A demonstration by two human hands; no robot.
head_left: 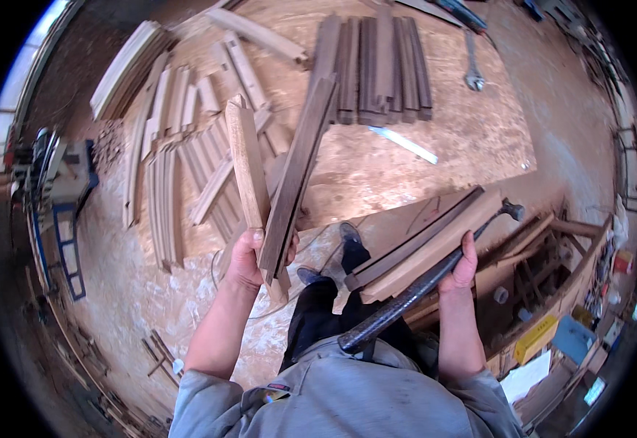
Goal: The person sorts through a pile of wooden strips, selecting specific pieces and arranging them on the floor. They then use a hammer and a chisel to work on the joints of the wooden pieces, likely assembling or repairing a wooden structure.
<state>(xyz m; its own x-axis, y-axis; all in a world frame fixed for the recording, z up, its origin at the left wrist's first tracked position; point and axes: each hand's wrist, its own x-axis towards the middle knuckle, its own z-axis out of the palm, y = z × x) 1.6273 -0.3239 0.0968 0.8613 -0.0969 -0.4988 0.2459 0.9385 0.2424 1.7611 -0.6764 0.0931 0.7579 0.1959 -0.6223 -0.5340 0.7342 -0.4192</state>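
1. We are seeing a yellow rectangular box [535, 339] lying at the lower right, on the cluttered bench edge.
2. We are noticing a flat blue rectangular package [573, 338] sitting just beside it, to its right.
3. We are spotting a small red-and-white container [624, 261] standing at the far right rim, too blurred to identify further.
4. We are seeing white paper sheets [526, 378] lying below the yellow box.
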